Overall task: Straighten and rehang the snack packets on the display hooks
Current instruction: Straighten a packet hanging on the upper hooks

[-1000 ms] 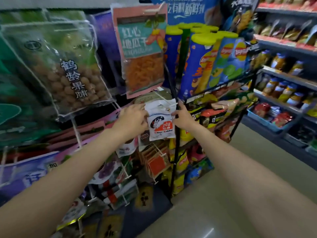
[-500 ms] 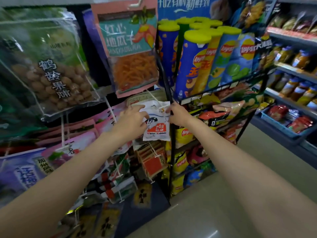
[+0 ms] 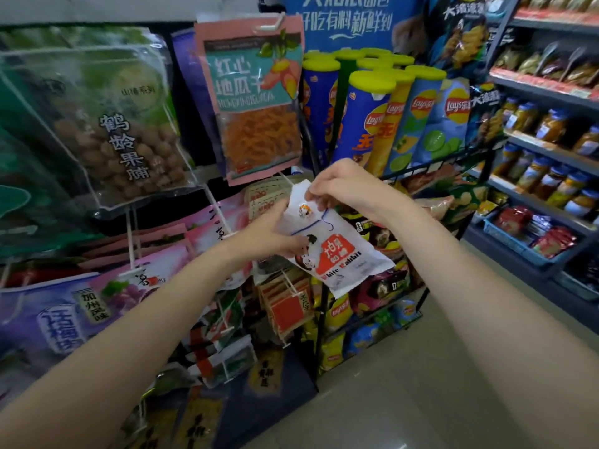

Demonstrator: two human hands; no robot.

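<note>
Head view, both hands' fingers grip tilted "White Rabbit" packet point(image 3: 337, 254), left hand point(image 3: 269, 234), right hand point(image 3: 343, 186), Lay's tubes point(image 3: 366, 124) apparently behind

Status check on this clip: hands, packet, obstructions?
Left hand grips White Rabbit packet at its side; right hand pinches its top edge. Packet tilted, off the hook. Nothing in the way.

Both forearms are bare right up to the frame edge, no sleeves showing; left hand point(image 3: 275, 231) and right hand point(image 3: 343, 186) carry no rings, no watch, no gloves.
</note>
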